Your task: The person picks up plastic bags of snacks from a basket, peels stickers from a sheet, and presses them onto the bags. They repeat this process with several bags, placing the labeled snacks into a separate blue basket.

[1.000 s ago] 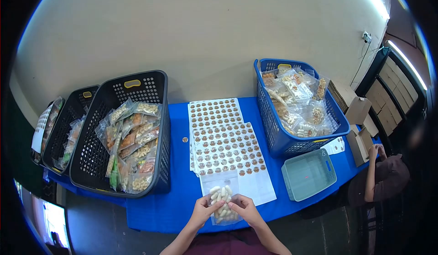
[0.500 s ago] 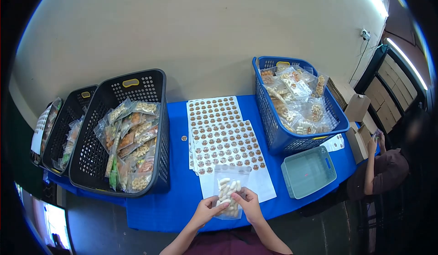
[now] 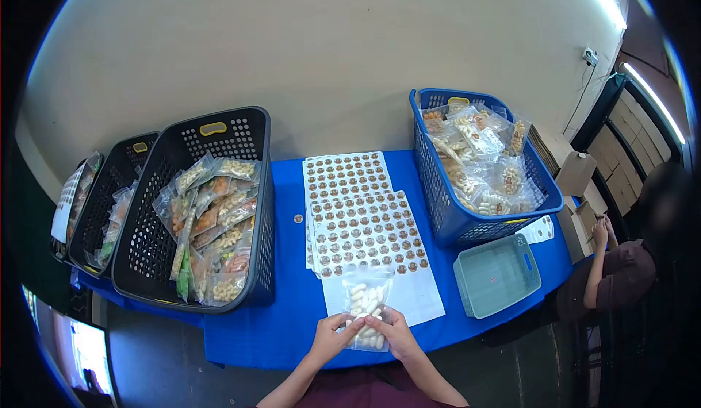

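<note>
Between my two hands is a clear plastic pouch (image 3: 366, 298) filled with white, oblong pieces, held upright at the table's front edge. My left hand (image 3: 334, 336) grips its left side and my right hand (image 3: 393, 332) its right side, with both thumbs meeting on the front face. Behind the pouch lie overlapping sheets of round brown stickers (image 3: 361, 225). The lower part of the top sheet is bare white. One loose round sticker (image 3: 298, 219) sits on the blue cloth to the left of the sheets.
At left stands a black basket (image 3: 266, 189) of packed pouches, with more baskets (image 3: 91, 211) beyond it. A blue basket (image 3: 475, 227) of stickered pouches is at right, behind a green-grey plastic tray (image 3: 500, 307). Another person (image 3: 621, 273) works at far right beside cardboard boxes (image 3: 577, 171).
My thumbs have come together over the middle of the pouch, and its top tilts slightly away. The view has shifted a little. The other person's hands have moved slightly.
</note>
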The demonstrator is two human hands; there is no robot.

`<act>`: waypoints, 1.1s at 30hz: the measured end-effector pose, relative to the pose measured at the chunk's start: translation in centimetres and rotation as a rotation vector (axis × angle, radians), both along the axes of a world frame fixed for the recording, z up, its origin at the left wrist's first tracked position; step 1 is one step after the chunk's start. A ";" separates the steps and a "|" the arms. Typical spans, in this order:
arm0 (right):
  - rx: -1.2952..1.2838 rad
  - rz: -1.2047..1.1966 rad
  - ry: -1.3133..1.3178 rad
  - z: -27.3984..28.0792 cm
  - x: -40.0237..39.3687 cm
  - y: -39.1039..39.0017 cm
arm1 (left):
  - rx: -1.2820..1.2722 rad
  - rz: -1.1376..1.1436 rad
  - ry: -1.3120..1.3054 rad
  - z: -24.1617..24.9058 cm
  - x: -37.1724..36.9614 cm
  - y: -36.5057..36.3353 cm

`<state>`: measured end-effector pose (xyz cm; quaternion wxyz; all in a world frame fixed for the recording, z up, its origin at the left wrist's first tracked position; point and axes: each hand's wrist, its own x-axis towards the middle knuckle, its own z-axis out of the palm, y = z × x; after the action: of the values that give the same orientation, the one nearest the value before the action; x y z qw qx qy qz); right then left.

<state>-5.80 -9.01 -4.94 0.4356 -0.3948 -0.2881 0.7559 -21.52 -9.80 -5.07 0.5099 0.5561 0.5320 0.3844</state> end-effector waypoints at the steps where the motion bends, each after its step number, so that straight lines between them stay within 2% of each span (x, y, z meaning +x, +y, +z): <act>1: -0.017 0.014 -0.011 -0.2 0.1 0.0 | -0.014 -0.025 0.015 0.0 -0.1 0.0; 5: 0.087 0.029 -0.065 0.7 0.1 0.3 | -0.187 0.043 -0.086 -2.0 0.1 -0.4; 8: 0.102 0.000 -0.070 0.4 -0.1 0.3 | -0.247 0.153 -0.568 -1.0 1.0 -0.3; 14: 0.125 0.045 -0.135 0.4 0.0 0.3 | -0.218 0.128 -0.611 0.4 0.3 0.6; 17: 0.120 0.049 -0.118 0.8 -0.6 0.2 | -0.217 0.149 -0.496 -0.3 -0.2 0.8; 20: 0.130 0.124 -0.170 -0.3 -0.6 0.2 | -0.149 0.260 -0.614 -1.3 -0.4 0.9; 23: 0.148 0.121 -0.134 -1.4 -0.9 0.0 | -0.169 0.229 -0.673 -1.2 -0.9 0.6; 26: 0.140 0.221 -0.155 -2.5 -1.2 -0.2 | -0.284 0.180 -0.753 -0.1 -1.1 0.5; 29: 0.045 0.314 -0.165 -1.9 -1.9 -0.2 | -0.347 0.149 -0.614 -1.5 -2.5 0.2; 33: 0.025 0.439 -0.123 -3.5 -2.2 1.0 | -0.266 0.246 -0.616 -2.5 -3.1 -0.4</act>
<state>-8.00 -8.04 -8.44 0.2470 -0.3626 -0.4026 0.8034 -24.65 -10.23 -7.59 0.6642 0.2748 0.4615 0.5199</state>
